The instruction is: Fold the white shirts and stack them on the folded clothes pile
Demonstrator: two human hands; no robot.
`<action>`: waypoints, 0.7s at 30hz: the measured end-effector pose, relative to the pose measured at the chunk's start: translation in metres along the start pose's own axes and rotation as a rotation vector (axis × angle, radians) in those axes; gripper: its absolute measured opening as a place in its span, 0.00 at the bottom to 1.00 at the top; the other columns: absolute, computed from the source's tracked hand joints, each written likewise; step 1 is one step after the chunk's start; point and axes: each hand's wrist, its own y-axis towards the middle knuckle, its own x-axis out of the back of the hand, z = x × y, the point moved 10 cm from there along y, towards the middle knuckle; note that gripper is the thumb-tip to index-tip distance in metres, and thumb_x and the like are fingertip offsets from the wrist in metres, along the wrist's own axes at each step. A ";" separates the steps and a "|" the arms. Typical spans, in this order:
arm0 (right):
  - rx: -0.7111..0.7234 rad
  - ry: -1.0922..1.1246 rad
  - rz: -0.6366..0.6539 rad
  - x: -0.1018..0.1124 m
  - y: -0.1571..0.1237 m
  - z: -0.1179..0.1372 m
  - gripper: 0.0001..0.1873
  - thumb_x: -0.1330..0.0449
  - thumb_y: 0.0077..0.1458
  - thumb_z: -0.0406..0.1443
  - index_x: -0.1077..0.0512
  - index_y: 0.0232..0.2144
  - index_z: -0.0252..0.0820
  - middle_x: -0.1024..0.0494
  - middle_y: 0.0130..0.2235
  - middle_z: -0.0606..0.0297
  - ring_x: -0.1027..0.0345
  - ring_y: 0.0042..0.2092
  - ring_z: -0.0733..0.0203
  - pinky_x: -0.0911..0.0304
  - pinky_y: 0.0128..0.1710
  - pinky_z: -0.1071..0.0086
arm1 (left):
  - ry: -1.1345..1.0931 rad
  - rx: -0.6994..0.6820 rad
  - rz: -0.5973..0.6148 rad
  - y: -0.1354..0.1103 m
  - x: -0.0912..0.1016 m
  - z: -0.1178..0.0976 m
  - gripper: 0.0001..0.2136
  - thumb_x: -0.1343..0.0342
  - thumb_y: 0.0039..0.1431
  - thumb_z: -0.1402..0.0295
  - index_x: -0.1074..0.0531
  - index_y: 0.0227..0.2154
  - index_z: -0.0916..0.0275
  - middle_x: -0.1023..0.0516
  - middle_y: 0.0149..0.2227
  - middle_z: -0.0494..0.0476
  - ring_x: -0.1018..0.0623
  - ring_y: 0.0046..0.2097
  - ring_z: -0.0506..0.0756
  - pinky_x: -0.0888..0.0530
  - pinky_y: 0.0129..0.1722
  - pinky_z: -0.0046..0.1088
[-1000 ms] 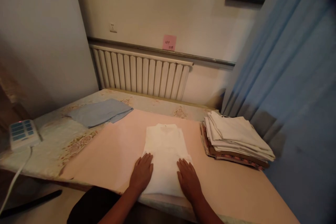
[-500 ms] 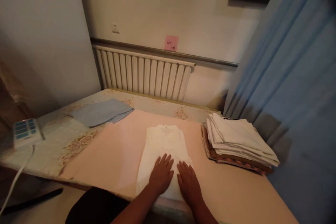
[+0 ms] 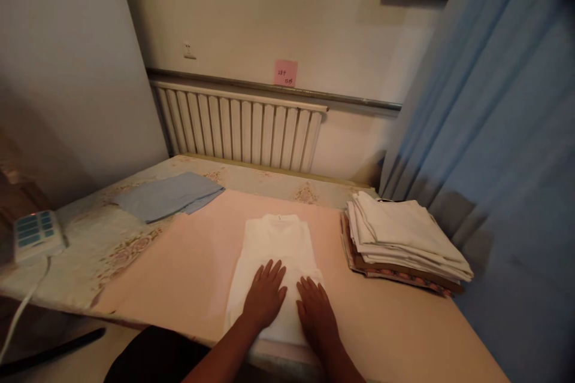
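A white garment [image 3: 275, 243] lies folded lengthwise on the pink cloth [image 3: 197, 263] covering the table. My left hand [image 3: 266, 298] rests flat on its near part with the fingers spread. Right beside it, my right hand [image 3: 315, 313] also lies flat on the garment near its right edge, fingers stretched out. Neither hand holds anything.
A stack of folded white and patterned cloths [image 3: 402, 239] sits at the right of the table. A folded blue cloth [image 3: 168, 194] lies at the back left. A white device with blue buttons [image 3: 33, 233] and a cord is at the far left. A radiator [image 3: 238, 125] and blue curtain [image 3: 503, 131] stand behind.
My left hand has slid from the garment's left edge to its middle, close beside my right hand. The garment's lower left part now lies wider.
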 end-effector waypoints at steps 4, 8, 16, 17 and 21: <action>-0.003 0.003 -0.001 0.002 0.000 0.001 0.21 0.50 0.61 0.34 0.32 0.55 0.43 0.30 0.59 0.64 0.42 0.63 0.56 0.51 0.64 0.56 | 0.026 0.058 -0.024 -0.007 0.001 0.021 0.23 0.57 0.65 0.62 0.41 0.62 0.55 0.39 0.65 0.53 0.43 0.67 0.61 0.42 0.63 0.50; 0.001 0.000 -0.007 0.001 0.000 0.001 0.20 0.50 0.61 0.34 0.31 0.55 0.44 0.29 0.58 0.63 0.42 0.62 0.56 0.50 0.63 0.56 | 0.048 0.120 -0.043 -0.018 0.003 0.047 0.23 0.58 0.66 0.62 0.41 0.62 0.56 0.40 0.65 0.54 0.42 0.66 0.61 0.40 0.62 0.48; 0.067 -0.065 0.083 -0.003 0.000 0.002 0.23 0.52 0.62 0.33 0.34 0.57 0.43 0.32 0.60 0.62 0.42 0.63 0.54 0.47 0.62 0.54 | 0.042 0.149 -0.025 -0.025 0.003 0.055 0.23 0.59 0.66 0.64 0.41 0.63 0.57 0.40 0.65 0.54 0.40 0.66 0.60 0.40 0.62 0.47; 0.064 -0.069 0.091 -0.003 0.001 0.002 0.23 0.52 0.62 0.34 0.34 0.58 0.43 0.32 0.60 0.62 0.43 0.63 0.54 0.47 0.62 0.54 | 0.036 0.154 -0.026 -0.025 0.004 0.055 0.23 0.59 0.66 0.64 0.41 0.63 0.57 0.40 0.65 0.54 0.40 0.66 0.60 0.40 0.62 0.47; 0.045 -0.076 0.129 -0.001 0.002 0.003 0.23 0.52 0.62 0.33 0.35 0.58 0.42 0.33 0.61 0.63 0.43 0.63 0.54 0.47 0.62 0.54 | 0.014 0.165 -0.050 -0.026 0.006 0.055 0.23 0.59 0.66 0.65 0.41 0.62 0.57 0.38 0.65 0.55 0.41 0.66 0.59 0.41 0.63 0.46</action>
